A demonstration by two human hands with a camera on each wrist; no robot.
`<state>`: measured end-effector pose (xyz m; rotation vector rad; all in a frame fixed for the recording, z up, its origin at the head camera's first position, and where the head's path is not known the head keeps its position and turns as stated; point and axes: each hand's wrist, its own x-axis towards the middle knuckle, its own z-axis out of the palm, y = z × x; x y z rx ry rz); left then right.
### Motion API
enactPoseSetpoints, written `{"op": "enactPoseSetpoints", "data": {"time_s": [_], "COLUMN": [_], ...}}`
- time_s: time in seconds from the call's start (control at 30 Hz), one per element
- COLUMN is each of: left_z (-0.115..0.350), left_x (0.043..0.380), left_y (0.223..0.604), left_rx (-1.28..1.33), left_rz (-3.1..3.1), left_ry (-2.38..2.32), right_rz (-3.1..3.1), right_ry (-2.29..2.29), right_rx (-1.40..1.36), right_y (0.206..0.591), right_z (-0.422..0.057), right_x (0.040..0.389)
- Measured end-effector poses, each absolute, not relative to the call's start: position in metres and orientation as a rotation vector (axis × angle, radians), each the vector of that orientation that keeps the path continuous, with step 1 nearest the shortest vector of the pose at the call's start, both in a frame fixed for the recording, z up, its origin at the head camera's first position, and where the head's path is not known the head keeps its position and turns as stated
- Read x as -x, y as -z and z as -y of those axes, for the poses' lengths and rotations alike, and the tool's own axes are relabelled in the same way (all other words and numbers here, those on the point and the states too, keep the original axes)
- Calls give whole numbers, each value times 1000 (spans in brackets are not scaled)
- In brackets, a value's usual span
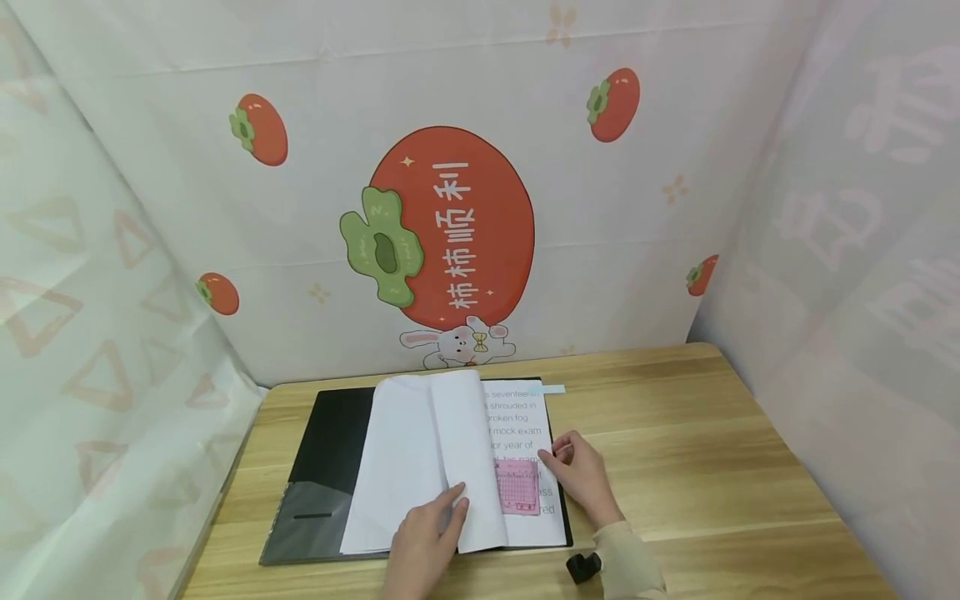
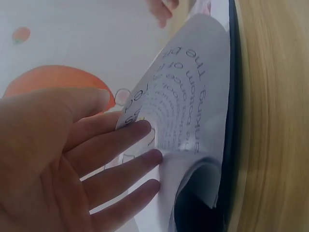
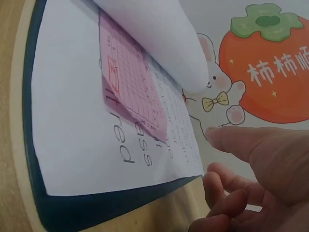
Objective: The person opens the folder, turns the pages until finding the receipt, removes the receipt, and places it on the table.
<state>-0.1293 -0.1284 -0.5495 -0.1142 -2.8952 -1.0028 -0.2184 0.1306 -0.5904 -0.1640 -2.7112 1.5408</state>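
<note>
A black folder [image 1: 341, 417] lies spread on the wooden table with white printed sheets in it. One white page [image 1: 467, 450] curls over the middle; the left wrist view shows print on it. My left hand [image 1: 423, 537] is at the lower part of this page, its fingers [image 2: 123, 145] extended against the paper. On the right-hand printed sheet [image 1: 517, 421] lies a pink slip with a grid [image 1: 517, 487], partly covered by the curled page. My right hand [image 1: 581, 475] is at the folder's right edge, fingers [image 3: 231, 203] loosely bent and holding nothing.
A pale blue tab [image 1: 553, 389] sticks out at the folder's upper right corner. Near the right sleeve is a small black object [image 1: 583, 568]. Bare wood [image 1: 675, 450] stretches to the right. Printed cloth [image 1: 600, 208] hangs behind the table and at both sides.
</note>
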Motion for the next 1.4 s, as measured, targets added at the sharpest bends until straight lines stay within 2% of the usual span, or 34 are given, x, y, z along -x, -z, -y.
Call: {"op": "enactPoseSetpoints", "data": {"time_s": [0.27, 1.4], "left_z": [144, 183], "left_x": [130, 129], "left_y": [555, 570], "left_rx": [57, -84], "left_rz": [2881, 2832], "left_ry": [1039, 1016], "right_rz": [2749, 2923], "right_ry": [-1490, -1327], "right_rx": [92, 83], "right_y": [597, 599], "right_z": [-129, -129], "right_x": [216, 209]}}
